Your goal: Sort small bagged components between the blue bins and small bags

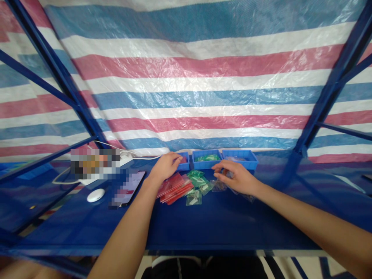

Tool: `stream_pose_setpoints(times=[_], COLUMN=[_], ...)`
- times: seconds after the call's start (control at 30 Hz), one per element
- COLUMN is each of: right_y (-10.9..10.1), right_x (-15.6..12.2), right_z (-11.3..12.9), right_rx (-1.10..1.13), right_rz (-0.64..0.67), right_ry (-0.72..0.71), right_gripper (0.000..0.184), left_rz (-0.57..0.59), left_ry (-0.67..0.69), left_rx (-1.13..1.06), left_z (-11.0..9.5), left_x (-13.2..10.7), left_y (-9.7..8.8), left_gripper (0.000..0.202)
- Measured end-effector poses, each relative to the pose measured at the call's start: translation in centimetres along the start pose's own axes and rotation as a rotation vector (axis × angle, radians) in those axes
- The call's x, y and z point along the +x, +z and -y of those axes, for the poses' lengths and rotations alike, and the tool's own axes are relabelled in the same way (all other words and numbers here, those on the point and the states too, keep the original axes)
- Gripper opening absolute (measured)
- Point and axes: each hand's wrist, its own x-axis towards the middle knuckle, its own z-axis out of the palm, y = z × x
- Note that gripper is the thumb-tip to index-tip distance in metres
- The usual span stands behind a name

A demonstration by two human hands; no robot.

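My left hand (166, 167) is beside the left blue bin (183, 166), its fingertips by the bin's near left edge. Its fingers are loosely bent and slightly apart, with nothing visible in them. Below it lies a stack of red plastic bags (176, 190). My right hand (236, 177) hovers in front of the right blue bin (250, 159), thumb and fingers apart, holding nothing that I can see. Under and beside it lie clear bags (218, 186) with small contents, partly hidden. Green bags (197, 179) lie between my hands, and a small bag (193, 197) with pale pieces sits in front of them.
The middle blue bin (207, 164) holds green bags. At left are a phone (134, 188), a white round object (95, 195) and a white power strip (90, 179) with cables, partly blurred. Blue frame posts (328, 93) and a striped tarp (203, 89) enclose the blue table (232, 228).
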Motion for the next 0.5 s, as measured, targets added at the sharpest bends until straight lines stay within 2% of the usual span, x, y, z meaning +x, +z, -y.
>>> stream_pose_setpoints(times=[0.07,0.13,0.23,0.4,0.5], right_y=[-0.1,-0.1,-0.1,0.0,0.1], right_x=[-0.1,-0.2,-0.2,-0.1,-0.1], right_z=[0.5,0.9,1.0,0.4,0.1], right_rx=[-0.069,-0.122,-0.155,-0.166,-0.164], right_rz=[0.127,0.246,0.359,0.382,0.370], right_ry=[-0.089,-0.158,-0.184,-0.190,-0.186], right_gripper=[0.032,0.040,0.045,0.030,0.026], left_rz=[0.058,0.103,0.121,0.130,0.142], left_ry=[0.023,-0.015,-0.062,-0.066,-0.086], left_rx=[-0.011,0.014,0.048,0.041,0.028], left_z=[-0.6,-0.9,-1.0,-1.0,-0.9], left_x=[-0.1,-0.3,-0.4,-0.5,-0.6], left_y=[0.3,0.7,1.1,1.1,1.2], left_gripper=[0.047,0.054,0.058,0.060,0.062])
